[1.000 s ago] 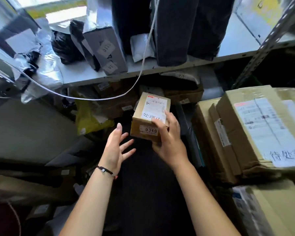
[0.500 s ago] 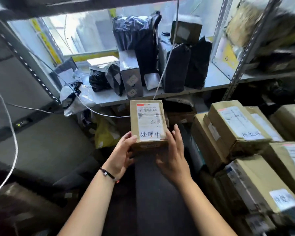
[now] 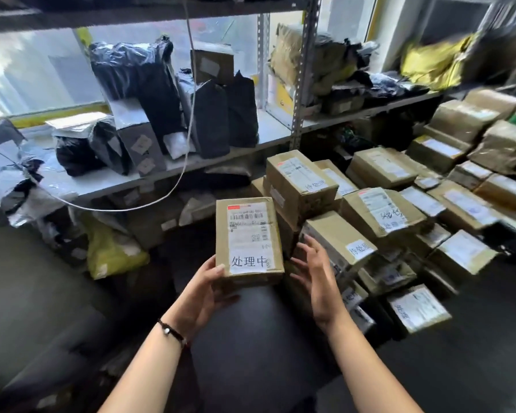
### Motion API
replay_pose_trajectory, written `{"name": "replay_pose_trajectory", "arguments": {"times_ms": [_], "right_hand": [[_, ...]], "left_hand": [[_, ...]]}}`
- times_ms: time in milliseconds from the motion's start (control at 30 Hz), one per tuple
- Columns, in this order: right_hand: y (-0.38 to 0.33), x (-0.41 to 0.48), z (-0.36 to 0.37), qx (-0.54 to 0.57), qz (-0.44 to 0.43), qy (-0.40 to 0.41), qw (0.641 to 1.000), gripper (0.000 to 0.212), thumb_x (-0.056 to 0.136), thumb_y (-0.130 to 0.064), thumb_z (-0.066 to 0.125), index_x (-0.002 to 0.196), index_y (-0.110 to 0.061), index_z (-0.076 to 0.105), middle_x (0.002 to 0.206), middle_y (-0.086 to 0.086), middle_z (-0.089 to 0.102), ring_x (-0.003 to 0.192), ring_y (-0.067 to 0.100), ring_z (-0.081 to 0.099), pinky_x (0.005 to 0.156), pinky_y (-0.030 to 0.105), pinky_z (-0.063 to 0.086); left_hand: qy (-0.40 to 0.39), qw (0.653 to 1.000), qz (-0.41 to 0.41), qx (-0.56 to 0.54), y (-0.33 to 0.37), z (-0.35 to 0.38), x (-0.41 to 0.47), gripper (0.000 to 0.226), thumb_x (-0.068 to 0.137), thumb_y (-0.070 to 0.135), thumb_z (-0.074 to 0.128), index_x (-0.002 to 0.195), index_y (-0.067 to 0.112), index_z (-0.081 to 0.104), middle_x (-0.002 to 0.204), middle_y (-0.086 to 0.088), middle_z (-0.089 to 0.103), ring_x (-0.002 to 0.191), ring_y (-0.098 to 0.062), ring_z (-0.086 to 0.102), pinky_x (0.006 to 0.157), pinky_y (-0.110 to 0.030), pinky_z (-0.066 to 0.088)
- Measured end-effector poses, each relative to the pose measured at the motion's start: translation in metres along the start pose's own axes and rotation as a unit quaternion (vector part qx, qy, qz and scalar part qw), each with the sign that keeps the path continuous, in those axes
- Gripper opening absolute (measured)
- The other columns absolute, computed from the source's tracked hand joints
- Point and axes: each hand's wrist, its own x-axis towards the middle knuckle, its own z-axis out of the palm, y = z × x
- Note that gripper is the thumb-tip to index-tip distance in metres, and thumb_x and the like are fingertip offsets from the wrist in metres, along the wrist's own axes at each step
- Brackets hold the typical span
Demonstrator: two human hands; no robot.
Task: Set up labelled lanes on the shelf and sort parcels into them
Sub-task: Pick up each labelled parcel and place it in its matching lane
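Note:
A small cardboard parcel [image 3: 248, 238] with a white shipping label and handwritten characters is held up in front of me. My left hand [image 3: 204, 289] grips its lower left corner, thumb on the front face and fingers underneath. My right hand [image 3: 316, 271] is just right of the parcel with fingers spread, apart from it. The grey metal shelf [image 3: 274, 131] runs across behind, carrying black and grey bagged parcels [image 3: 149, 84].
A pile of labelled cardboard boxes [image 3: 382, 210] fills the floor to the right. A yellow bag [image 3: 111, 251] lies under the shelf at left. A white cable [image 3: 188, 120] hangs in front of the shelf. A shelf upright [image 3: 303, 84] stands mid-frame.
My view has lifted and swung right, showing more shelf and the box pile. My right hand has come off the parcel, which now rests in my left hand alone.

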Motion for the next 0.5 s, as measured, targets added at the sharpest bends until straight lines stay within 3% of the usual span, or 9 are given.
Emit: {"name": "replay_pose_trajectory", "arguments": {"times_ms": [67,133,267,400,500], "right_hand": [[-0.006,-0.007,-0.015,0.078,0.047,-0.031,0.995,0.098,0.054,-0.088,0.071,0.136,-0.037,0.052,0.142,0.002,0.058,0.122,0.023,0.062,0.095,0.042,0.053],[-0.015,-0.013,-0.037,0.103,0.052,-0.063,0.991,0.108,0.051,-0.083,0.077,0.140,-0.028,0.050,0.137,0.006,0.063,0.116,0.024,0.065,0.089,0.040,0.052],[-0.034,-0.022,-0.089,0.148,0.033,-0.056,0.987,0.110,0.052,-0.072,0.086,0.142,-0.019,0.049,0.136,0.014,0.064,0.116,0.026,0.064,0.086,0.040,0.054],[-0.039,-0.026,-0.147,0.178,0.033,-0.049,0.982,0.097,0.060,-0.061,0.089,0.138,-0.016,0.055,0.129,0.018,0.067,0.108,0.027,0.069,0.079,0.038,0.061],[-0.036,-0.030,-0.204,0.164,0.064,-0.036,0.984,0.103,0.059,-0.060,0.090,0.142,-0.013,0.052,0.133,0.021,0.065,0.115,0.035,0.065,0.083,0.041,0.060]], "left_hand": [[-0.034,0.999,0.008,0.024,0.002,0.017,0.004,0.098,0.050,0.050,0.089,0.137,0.024,0.052,0.125,-0.007,0.069,0.094,-0.018,0.070,0.086,-0.040,0.050],[-0.061,0.997,0.012,0.037,0.004,0.043,0.008,0.086,0.060,0.043,0.079,0.139,0.025,0.050,0.125,-0.007,0.069,0.092,-0.019,0.069,0.084,-0.039,0.051],[-0.112,0.992,0.020,0.063,-0.007,0.093,0.020,0.105,0.054,0.046,0.091,0.145,0.027,0.043,0.134,-0.012,0.064,0.094,-0.019,0.068,0.081,-0.033,0.056],[-0.155,0.985,0.012,0.071,-0.026,0.139,0.040,0.096,0.062,0.039,0.088,0.146,0.028,0.042,0.137,-0.010,0.062,0.107,-0.021,0.066,0.088,-0.034,0.054],[-0.154,0.986,-0.011,0.059,-0.053,0.188,0.059,0.092,0.064,0.029,0.082,0.147,0.024,0.042,0.137,-0.010,0.061,0.106,-0.020,0.067,0.079,-0.029,0.057]]}}
